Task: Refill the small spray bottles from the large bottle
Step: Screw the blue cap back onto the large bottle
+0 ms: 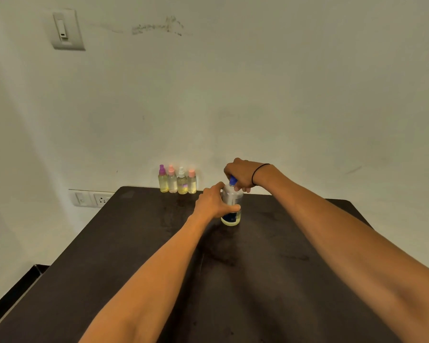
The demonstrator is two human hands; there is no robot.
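On the dark surface [134, 243], the left hand [212, 203] wraps the upright large bottle [230, 206] while the right hand [240, 173] pinches its blue cap [232, 180]; steadying the base should prevent spills.

Clear plastic bottles on a dark matt worktop, painted wall behind.

Large bottle [230, 206]: clear, smooth, slightly glossy plastic look, dark label, opaque blue cap [232, 180]. Four small spray bottles [177, 180]: translucent plastic look, yellowish liquid showing through, opaque tops in purple, pink and white. Worktop [233, 280]: dark brown, matt, smooth but smudged and streaked, faint sheen in patches; material unclear. Wall [233, 95]: pale matt paint, scuffed with dark marks. Switch plate [66, 29] and socket plate [94, 198]: smooth off-white plastic look. Thin black band [259, 172] on right wrist, material unclear.
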